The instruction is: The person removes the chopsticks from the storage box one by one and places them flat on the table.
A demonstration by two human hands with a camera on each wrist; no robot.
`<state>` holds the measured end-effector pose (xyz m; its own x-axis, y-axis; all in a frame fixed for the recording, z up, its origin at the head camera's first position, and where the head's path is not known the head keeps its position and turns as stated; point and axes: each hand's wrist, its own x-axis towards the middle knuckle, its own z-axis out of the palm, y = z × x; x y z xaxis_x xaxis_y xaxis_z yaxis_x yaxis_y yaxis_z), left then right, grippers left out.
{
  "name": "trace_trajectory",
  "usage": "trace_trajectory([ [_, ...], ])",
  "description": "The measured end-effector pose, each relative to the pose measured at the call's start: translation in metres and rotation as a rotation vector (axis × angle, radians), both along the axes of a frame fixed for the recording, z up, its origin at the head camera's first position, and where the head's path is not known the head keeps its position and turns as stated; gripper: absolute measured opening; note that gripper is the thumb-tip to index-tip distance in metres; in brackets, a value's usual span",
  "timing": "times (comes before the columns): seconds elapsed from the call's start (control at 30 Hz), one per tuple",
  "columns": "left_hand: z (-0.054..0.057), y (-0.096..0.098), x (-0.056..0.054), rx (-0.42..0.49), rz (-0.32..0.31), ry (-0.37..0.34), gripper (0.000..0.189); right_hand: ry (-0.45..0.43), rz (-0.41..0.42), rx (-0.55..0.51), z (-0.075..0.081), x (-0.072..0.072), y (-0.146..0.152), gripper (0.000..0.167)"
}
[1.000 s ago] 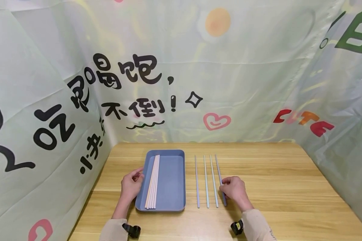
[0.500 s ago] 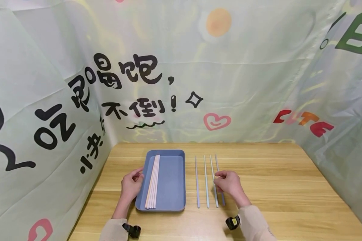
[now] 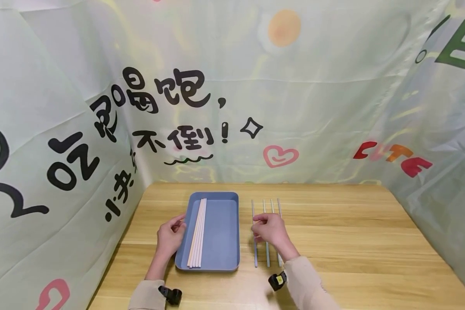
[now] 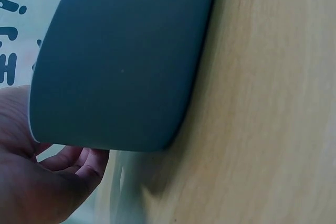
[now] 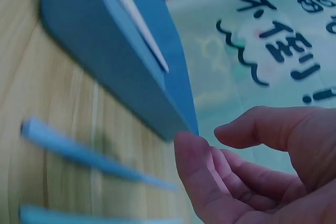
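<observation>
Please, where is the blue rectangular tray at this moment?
In the head view, the blue rectangular tray lies left of centre on the wood-grain table, between the left hand and the nearest thin blue chopstick.

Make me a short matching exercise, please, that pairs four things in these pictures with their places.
1. Left hand
2. Right hand
3. Pale pink chopsticks
4. Blue tray

A. Above the bluish chopsticks
B. Directly on the wooden table
C. Outside the tray, at its rim
D. Lying inside the tray

Pairs: 1-C, 2-A, 3-D, 4-B.
</observation>
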<state>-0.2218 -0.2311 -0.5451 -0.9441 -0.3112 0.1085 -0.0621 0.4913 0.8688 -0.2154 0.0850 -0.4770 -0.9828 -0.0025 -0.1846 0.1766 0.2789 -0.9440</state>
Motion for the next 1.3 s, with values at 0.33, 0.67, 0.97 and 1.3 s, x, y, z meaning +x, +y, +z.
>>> trace_trajectory([
  [0.33, 0.000, 0.000, 0.000, 0.003, -0.008, 0.000, 0.033, -0.015, 0.067, -0.039, 0.002, 0.000, -0.037, 0.044],
  [0.67, 0.000, -0.001, 0.000, 0.003, -0.006, -0.011, 0.032, -0.010, 0.122, -0.046, 0.000, 0.004, -0.057, 0.046],
  [0.97, -0.001, 0.000, 0.000, 0.003, -0.001, -0.013, 0.032, -0.010, 0.169, -0.061, -0.004, 0.004, -0.072, 0.048],
  [1.3, 0.000, 0.001, 0.000, 0.007, -0.001, -0.003, 0.032, 0.005, 0.212, -0.068, -0.013, 0.010, -0.090, 0.046],
])
